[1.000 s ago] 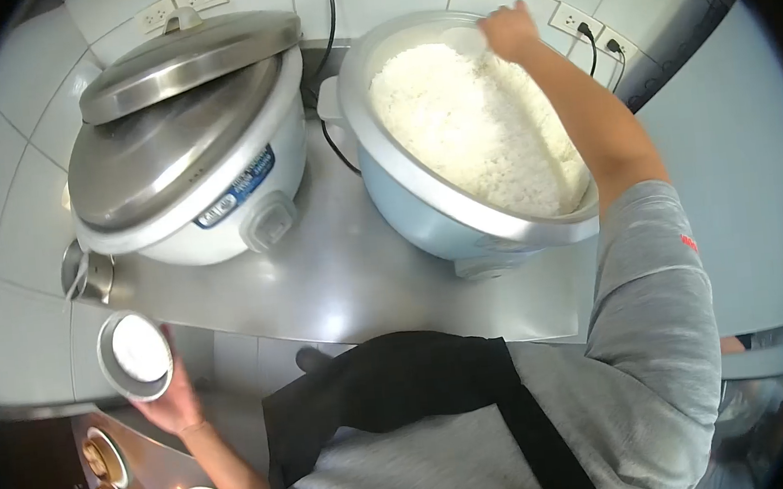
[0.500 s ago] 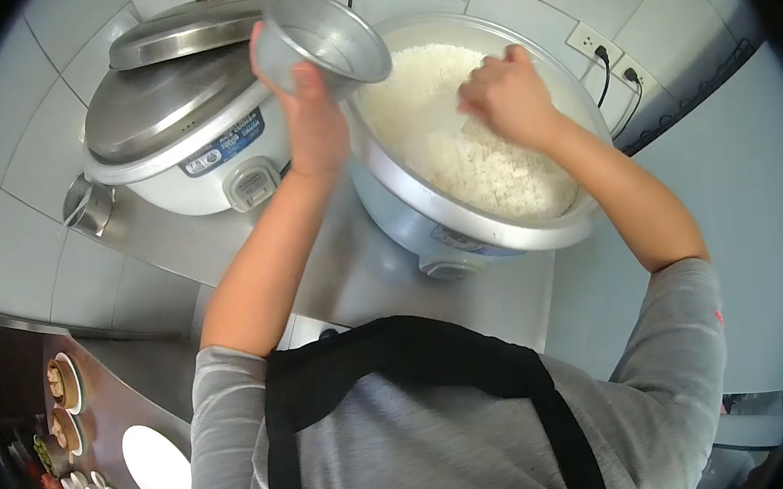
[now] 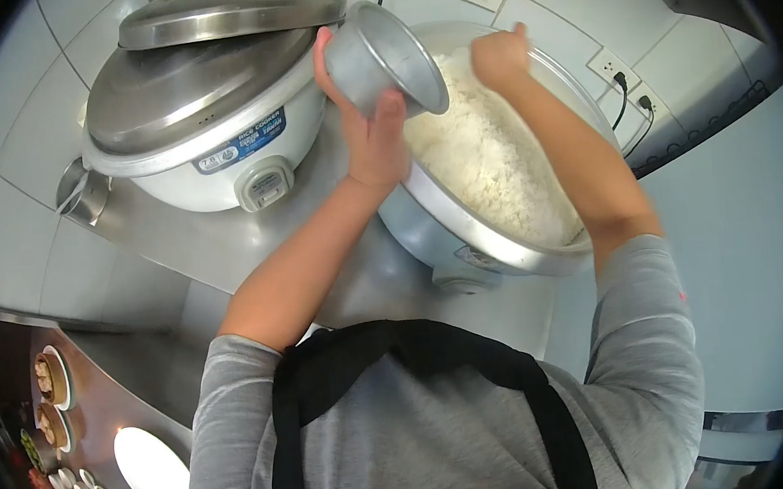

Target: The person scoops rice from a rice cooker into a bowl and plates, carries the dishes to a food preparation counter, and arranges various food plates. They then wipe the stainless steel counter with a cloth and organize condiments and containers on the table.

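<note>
My left hand (image 3: 375, 143) grips a round metal bowl (image 3: 360, 72), tipped with its mouth facing right over the near-left rim of the open rice cooker (image 3: 494, 245). White cooked rice (image 3: 486, 157) fills much of that cooker, its surface uneven and loose toward the front. Over the far side of the rice is my right hand (image 3: 501, 60), fingers curled closed and thumb up. Whatever it may hold is hidden behind the fist and forearm.
A second rice cooker (image 3: 217, 171) stands at left under a metal lid (image 3: 202, 98), with another lid (image 3: 232, 14) on top. Beside it is a small metal cup (image 3: 86, 195). White oval plates (image 3: 153, 472) lie lower left. Plugged cords (image 3: 621, 99) hang from the tiled wall.
The view has shifted. My left hand and the bowl have moved right, nearer the rice. My right hand has gone from above the middle of the rice to the cooker's far side.
</note>
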